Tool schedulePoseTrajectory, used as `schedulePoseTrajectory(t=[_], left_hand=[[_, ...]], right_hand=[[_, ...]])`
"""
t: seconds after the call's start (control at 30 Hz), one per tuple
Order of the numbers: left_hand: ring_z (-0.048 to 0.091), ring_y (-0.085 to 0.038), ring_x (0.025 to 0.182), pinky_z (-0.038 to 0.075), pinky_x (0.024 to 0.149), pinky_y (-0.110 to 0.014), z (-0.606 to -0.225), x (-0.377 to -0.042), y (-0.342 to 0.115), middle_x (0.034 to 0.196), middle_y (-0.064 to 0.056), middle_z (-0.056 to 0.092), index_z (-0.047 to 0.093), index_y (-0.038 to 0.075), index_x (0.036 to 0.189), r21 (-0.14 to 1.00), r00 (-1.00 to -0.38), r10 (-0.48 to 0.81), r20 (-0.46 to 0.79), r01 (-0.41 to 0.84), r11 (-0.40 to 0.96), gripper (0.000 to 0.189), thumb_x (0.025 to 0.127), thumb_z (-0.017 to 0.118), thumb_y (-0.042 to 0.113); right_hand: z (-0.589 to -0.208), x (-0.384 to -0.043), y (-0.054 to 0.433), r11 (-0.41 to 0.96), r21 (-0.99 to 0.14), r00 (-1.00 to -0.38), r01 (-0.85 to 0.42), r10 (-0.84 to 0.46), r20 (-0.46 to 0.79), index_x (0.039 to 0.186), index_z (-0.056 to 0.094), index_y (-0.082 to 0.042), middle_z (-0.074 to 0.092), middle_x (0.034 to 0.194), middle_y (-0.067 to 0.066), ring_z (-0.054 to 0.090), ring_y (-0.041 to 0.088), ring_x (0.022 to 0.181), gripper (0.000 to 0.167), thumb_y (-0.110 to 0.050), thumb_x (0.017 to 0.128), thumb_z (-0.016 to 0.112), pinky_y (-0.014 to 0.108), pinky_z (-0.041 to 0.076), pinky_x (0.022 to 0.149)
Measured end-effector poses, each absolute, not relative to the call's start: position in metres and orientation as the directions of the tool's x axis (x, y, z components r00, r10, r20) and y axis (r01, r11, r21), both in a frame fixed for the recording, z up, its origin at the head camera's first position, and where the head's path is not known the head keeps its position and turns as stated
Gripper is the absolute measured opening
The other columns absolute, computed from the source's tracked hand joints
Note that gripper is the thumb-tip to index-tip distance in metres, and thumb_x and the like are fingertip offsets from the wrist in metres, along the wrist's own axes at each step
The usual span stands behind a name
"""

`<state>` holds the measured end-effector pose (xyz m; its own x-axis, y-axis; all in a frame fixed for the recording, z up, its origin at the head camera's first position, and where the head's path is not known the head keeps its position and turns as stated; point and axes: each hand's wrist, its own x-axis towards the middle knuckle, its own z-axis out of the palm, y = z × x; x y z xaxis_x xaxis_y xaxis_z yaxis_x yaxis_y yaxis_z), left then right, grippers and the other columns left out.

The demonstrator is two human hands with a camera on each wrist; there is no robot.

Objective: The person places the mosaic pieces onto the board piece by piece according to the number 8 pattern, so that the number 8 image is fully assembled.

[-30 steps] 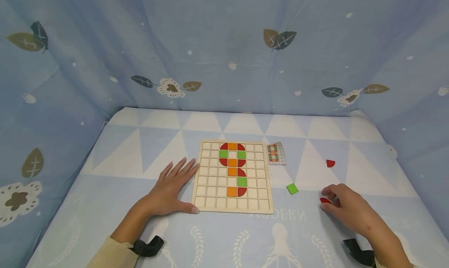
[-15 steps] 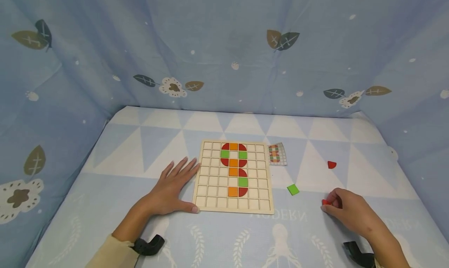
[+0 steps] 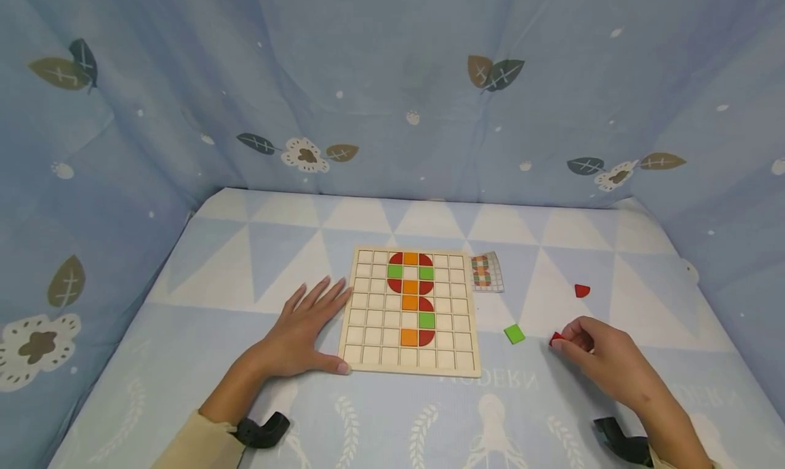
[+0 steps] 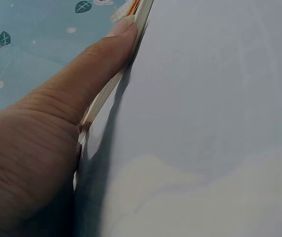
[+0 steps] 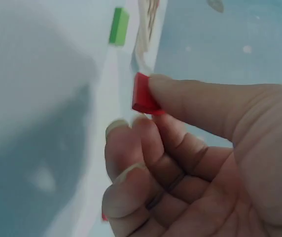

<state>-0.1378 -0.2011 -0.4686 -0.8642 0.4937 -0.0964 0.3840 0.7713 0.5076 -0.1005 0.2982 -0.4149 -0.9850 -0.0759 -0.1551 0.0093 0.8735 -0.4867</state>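
A square wooden grid board (image 3: 374,352) lies on the table with red quarter-round, orange square and green square tiles set in its middle columns. My left hand (image 3: 298,336) rests with spread fingers along the board's left edge, its thumb touching the near corner. In the right wrist view, my right hand (image 5: 180,163) pinches a red tile (image 5: 143,94) between thumb and fingers. That hand (image 3: 604,356) is right of the board. A loose green square tile (image 3: 514,334) lies between it and the board, and another red quarter-round tile (image 3: 582,290) lies farther back.
A small printed pattern card (image 3: 487,273) sits against the board's right side. Patterned cloth (image 3: 405,60) hangs behind the table and along its sides. Black wrist mounts (image 3: 264,431) are worn on both arms.
My right hand has picked the red tile up from the table, turned it in the fingers, and shifted slightly left and away from me. The left hand stays on the board.
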Motion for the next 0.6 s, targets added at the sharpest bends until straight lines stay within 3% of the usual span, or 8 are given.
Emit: schedulePoseTrajectory(t=[0.3, 0.6], left_hand=[[0.004, -0.030, 0.161, -0.003, 0.125, -0.057, -0.468, -0.136, -0.202, 0.174, -0.002, 0.017, 0.025, 0.018, 0.168, 0.521, -0.864, 0.496, -0.092, 0.383, 0.763, 0.128, 0.069, 0.083, 0.075], [0.003, -0.029, 0.161, -0.003, 0.125, -0.056, -0.469, -0.137, -0.203, 0.174, -0.002, 0.016, 0.024, 0.018, 0.168, 0.518, -0.858, 0.508, -0.072, 0.403, 0.754, 0.129, 0.069, 0.083, 0.075]], right_hand=[[-0.405, -0.118, 0.264, 0.797, -0.590, -0.975, -0.130, -0.212, -0.072, 0.101, 0.068, -0.011, 0.064, 0.083, -0.004, 0.057, 0.009, 0.072, 0.010, -0.010, 0.096, 0.076, 0.025, 0.050, 0.060], [-0.397, -0.143, 0.220, 0.744, -0.604, -0.922, -0.287, -0.386, -0.036, 0.101, 0.070, -0.015, 0.067, 0.092, -0.007, 0.062, 0.010, 0.081, 0.013, -0.003, 0.096, 0.073, 0.027, 0.055, 0.069]])
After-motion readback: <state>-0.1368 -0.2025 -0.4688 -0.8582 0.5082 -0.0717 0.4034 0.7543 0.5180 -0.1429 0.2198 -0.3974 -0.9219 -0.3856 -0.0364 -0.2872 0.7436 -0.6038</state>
